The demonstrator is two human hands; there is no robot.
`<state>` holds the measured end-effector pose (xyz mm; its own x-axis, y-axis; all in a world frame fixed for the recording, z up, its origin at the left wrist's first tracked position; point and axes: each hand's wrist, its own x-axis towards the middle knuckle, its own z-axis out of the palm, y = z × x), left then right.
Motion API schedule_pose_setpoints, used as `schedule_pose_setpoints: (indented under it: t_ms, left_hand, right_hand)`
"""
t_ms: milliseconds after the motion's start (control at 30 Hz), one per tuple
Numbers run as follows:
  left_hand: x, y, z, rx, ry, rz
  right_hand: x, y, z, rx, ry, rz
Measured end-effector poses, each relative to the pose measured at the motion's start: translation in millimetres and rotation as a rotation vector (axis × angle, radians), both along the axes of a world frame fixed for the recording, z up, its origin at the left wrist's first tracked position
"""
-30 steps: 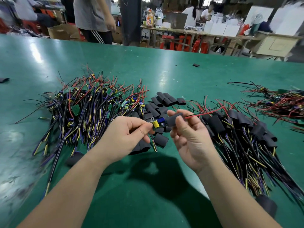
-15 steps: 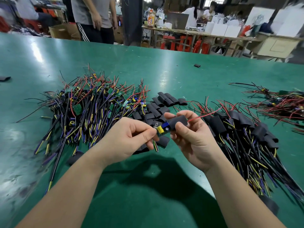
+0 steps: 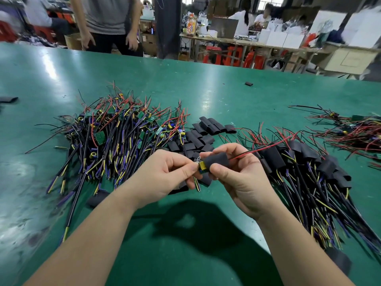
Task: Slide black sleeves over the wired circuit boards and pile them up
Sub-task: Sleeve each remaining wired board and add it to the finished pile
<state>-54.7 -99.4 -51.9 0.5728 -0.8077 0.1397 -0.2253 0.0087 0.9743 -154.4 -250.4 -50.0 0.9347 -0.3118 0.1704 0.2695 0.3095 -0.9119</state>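
Head cam looks down at the green table (image 3: pixel 185 254). Over it the right hand (image 3: pixel 243 182) pinches a black sleeve (image 3: pixel 218 161) between thumb and fingers, red wires (image 3: pixel 248 153) poking out its far end. The left hand (image 3: pixel 165 174) pinches the circuit board (image 3: pixel 202 167) by its yellow end, which sticks out of the sleeve. Pile of bare boards (image 3: pixel 115 137) on the left, loose sleeves (image 3: pixel 206 133) behind the hands, sleeved boards (image 3: pixel 309 172) piled right.

Hands, 2: left hand (image 3: pixel 162 176), right hand (image 3: pixel 241 182). Held: 1 board (image 3: pixel 202 167), 1 sleeve (image 3: pixel 218 159). Wire piles, 3 — bare pile (image 3: pixel 115 137), sleeved pile (image 3: pixel 309 174), far pile (image 3: pixel 354 133). Loose: 1 sleeve heap (image 3: pixel 206 133), at least 4 stray sleeves (image 3: pixel 248 83). Items within piles — too many to count.
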Motion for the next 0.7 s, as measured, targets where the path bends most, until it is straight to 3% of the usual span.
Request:
schedule_pose_setpoints:
  t_ms: [300, 533, 700]
  left_hand:
    - [-1.2, -8.5, -9.0, -0.161, -0.119, 0.281]
    - [-0.1, -10.1, -9.5, -0.205, -0.200, 0.283]
    - [-0.4, -10.4, -6.2, -0.230, -0.225, 0.252]
  right_hand:
    - [8.8, 8.1, -5.7, 0.278, 0.128, -0.118]
    - [10.2, 10.7, -5.0, 0.389, 0.137, -0.113]
    - [8.9, 9.3, -5.3, 0.302, 0.087, -0.101]
